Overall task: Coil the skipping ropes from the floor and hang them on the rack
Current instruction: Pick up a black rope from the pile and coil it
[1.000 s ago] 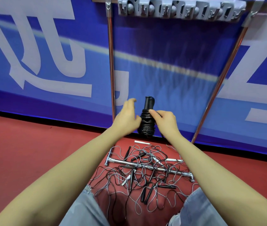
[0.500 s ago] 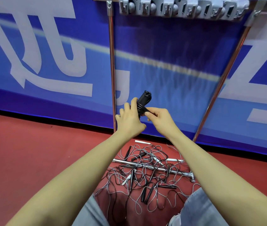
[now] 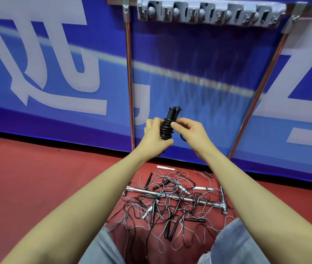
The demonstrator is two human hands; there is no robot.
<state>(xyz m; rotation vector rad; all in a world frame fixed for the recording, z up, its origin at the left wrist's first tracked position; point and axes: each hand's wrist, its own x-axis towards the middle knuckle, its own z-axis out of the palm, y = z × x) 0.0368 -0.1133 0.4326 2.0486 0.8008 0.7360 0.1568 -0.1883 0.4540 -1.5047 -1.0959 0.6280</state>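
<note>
Knees in grey cloth stood at the bottom edge, cut off by the frame. Between them, on the red floor, lay the pile of loose ropes, black and grey cords with black and white handles, all tangled over the rack's metal foot bar. How many ropes were in the pile I could not count, because the cords crossed too much.

Above the pile, both hands held one bundle, a black rope wound in tight turns around its own handles. The left hand gripped the lower part, with its fingers curled round it. The right hand pinched the cord near the upper turns. A short loop hung under the right hand; I judged that the end was not yet tucked in.

Farther up, the rack's grey hooks carried no rope that I could see, and their shapes were blurred. So, in my judgement, the first rope was almost coiled, the hanging was not begun, and the whole pile remained.
</note>
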